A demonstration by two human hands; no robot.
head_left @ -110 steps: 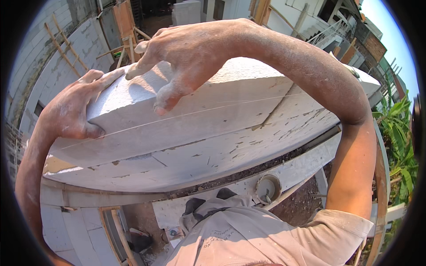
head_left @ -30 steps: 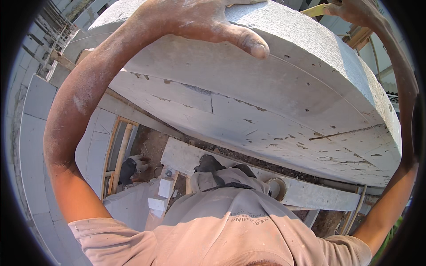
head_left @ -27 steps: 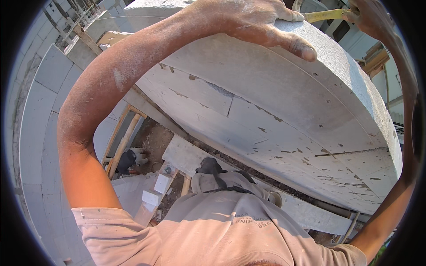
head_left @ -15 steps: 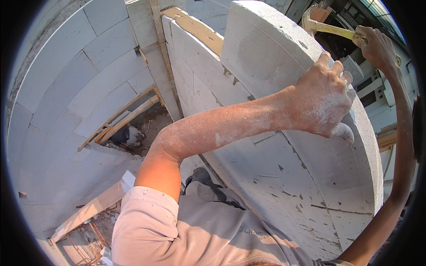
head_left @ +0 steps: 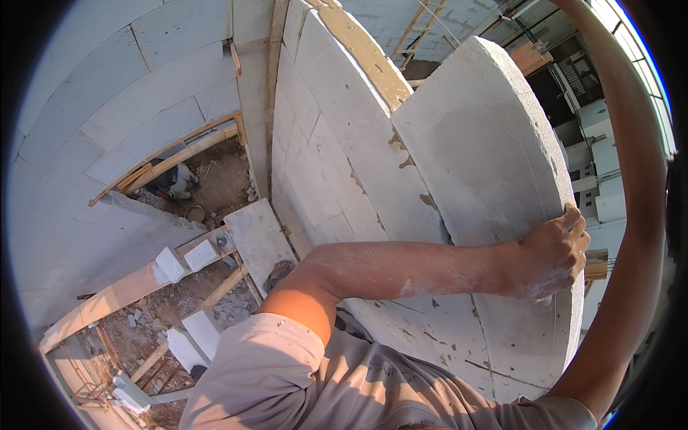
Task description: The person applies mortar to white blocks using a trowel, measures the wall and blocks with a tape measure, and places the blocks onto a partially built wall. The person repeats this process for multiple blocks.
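Observation:
My left hand [head_left: 550,254] is closed over the outer top edge of a large pale aerated concrete block [head_left: 480,143], its fingers curled and dusted white. The block stands on the wall [head_left: 315,136] of similar blocks, and dabs of mortar show along the joint beneath it. Beyond the block's far end, a strip of tan mortar [head_left: 373,57] covers the wall's top. My right forearm [head_left: 631,143] is raised high at the right, and its hand lies past the upper rim, out of sight. The hammer is also out of sight.
Far below at left, a person [head_left: 172,180] crouches in an opening framed with wood. White block pieces [head_left: 188,349] lie by a wooden beam [head_left: 218,289] above rubble. A curved block wall [head_left: 107,79] rises at left. A ladder [head_left: 419,29] leans at the back.
My left hand has shifted nearer along the block's edge and curled tighter. My right arm has lifted, taking the hand and hammer out of view. The whole view has tilted.

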